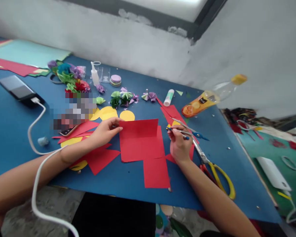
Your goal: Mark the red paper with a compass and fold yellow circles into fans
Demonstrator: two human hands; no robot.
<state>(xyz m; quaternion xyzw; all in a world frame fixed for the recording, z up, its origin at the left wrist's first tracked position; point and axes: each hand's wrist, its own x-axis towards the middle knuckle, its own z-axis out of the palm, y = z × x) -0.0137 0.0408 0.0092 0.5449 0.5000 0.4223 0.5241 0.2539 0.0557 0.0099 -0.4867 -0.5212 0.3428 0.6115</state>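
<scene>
Red folded paper (pixel 139 146) lies in the head view on a blue table (pixel 128 179), between the two hands, its upper flap raised off the lower part. At the flap's top left corner is the left hand (pixel 107 131), its thumb and fingertips brought together on the edge; nearly all of the sheet extends to the right of those fingers. Right of the paper and apart from it, the right hand (pixel 179 144) has its fingers curled closely around a blue and silver drawing tool (pixel 198 135) that looks like a compass. How firmly either hand presses, I cannot tell. A second red sheet (pixel 156 176) juts out below the folded one, toward the near table edge. Yellow circles (pixel 108 113) lie just beyond the left fingers, and more red pieces (pixel 101 161) spread near the left forearm. Close to the right wrist are scissors (pixel 205 160) with yellow and red handles. Farther back, a glue stick (pixel 169 97) and a drink bottle (pixel 203 102) lie on the table.
</scene>
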